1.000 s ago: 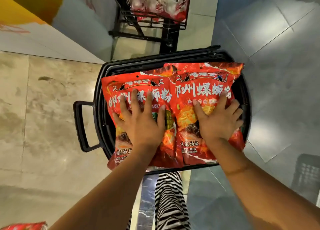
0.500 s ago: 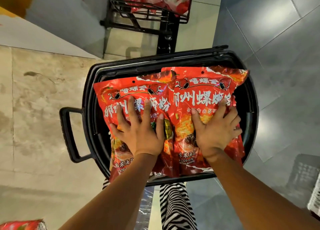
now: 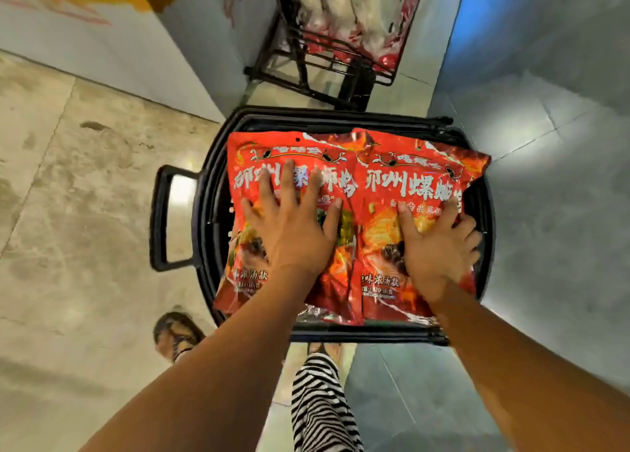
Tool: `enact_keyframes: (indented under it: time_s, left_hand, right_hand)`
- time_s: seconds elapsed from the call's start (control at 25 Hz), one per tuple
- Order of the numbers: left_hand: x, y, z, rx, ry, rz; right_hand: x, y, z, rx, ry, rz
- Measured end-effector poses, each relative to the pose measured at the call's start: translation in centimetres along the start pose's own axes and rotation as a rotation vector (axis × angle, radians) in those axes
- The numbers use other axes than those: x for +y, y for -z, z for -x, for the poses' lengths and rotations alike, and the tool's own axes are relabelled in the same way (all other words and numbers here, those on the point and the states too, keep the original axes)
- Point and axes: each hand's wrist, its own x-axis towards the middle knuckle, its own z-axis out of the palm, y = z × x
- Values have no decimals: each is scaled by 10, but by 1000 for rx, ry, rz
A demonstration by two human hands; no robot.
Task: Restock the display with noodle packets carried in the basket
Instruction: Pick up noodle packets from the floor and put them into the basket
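Pressing on 2 red noodle packets [image 3: 409, 165] in the black basket [image 3: 201, 233], left hand [image 3: 293, 237] and right hand [image 3: 433, 247] (fingers [image 3: 289, 182] spread).

I see two red noodle packets lying face up, side by side across the black basket [image 3: 204, 247]. The left packet [image 3: 293, 155] and the right packet [image 3: 409, 179] meet along their inner edges. Both carry white lettering. The basket's loop handle [image 3: 160, 220] sticks out to the left.
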Motion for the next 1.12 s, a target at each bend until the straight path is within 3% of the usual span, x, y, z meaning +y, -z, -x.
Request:
enact_keyframes:
  time_s: [0.12,0.2,0.28,0.48,0.72,0.92,1.12]
  left_hand:
    - [-19,26,-2,-76,-51,222]
    - [-48,48,0,-26,-72,358]
    - [-91,70,7,29,-19,373]
    - [-251,100,30,21,151,267]
    - [-471,111,83,-15,530,240]
    - [-605,110,161,-17,770,282]
    - [-683,104,236,-22,1031,368]
  right_hand:
    - [-6,25,3,-76,-38,23]
    - [-30,44,12,-41,-91,45]
    - [-74,56,34,15,-32,49]
    - [-224,28,122,61,429,104]
    - [-395,-44,272,-91,937,319]
    - [-475,-103,396,-198,1255,507]
    - [-511,-139,495,-296,1464,662]
